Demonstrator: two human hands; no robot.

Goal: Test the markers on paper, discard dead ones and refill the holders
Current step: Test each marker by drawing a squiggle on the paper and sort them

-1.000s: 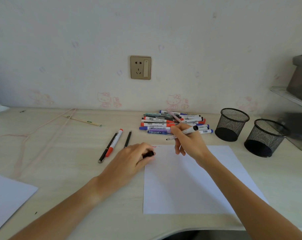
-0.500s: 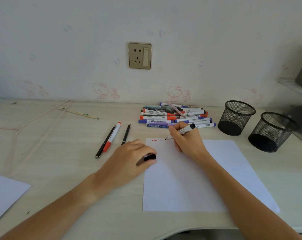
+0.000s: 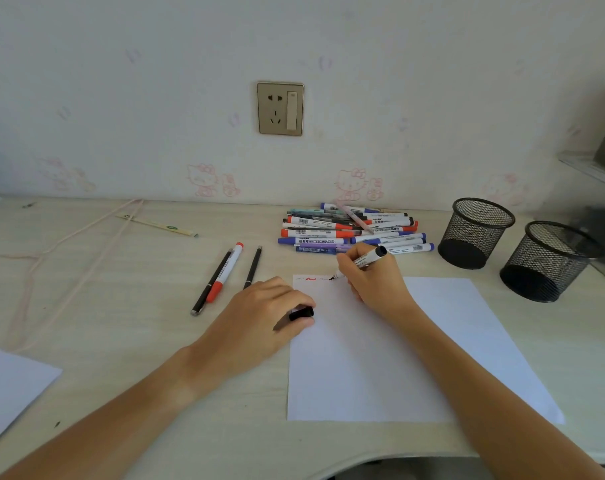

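Note:
A white sheet of paper (image 3: 391, 358) lies on the desk with small red and faint scribbles near its top left corner. My right hand (image 3: 373, 282) grips a white marker (image 3: 366, 259) with a black end, its tip touching the paper beside the scribbles. My left hand (image 3: 259, 323) rests at the paper's left edge and holds a black cap (image 3: 301, 312). A pile of several markers (image 3: 349, 230) lies behind the paper. Two black mesh holders (image 3: 476, 233) (image 3: 550, 261) stand at the right, nothing visible inside them.
Left of the paper lie a black pen (image 3: 211, 284), a red-capped marker (image 3: 224, 271) and another black pen (image 3: 253, 266). A second sheet (image 3: 10, 386) sits at the front left. A pink cord (image 3: 69, 251) and wrapped chopsticks (image 3: 155, 225) lie far left. A shelf (image 3: 602, 168) juts at right.
My right hand came down from above the pile and set the marker tip on the paper's top edge. My left hand with the cap stayed at the paper's edge.

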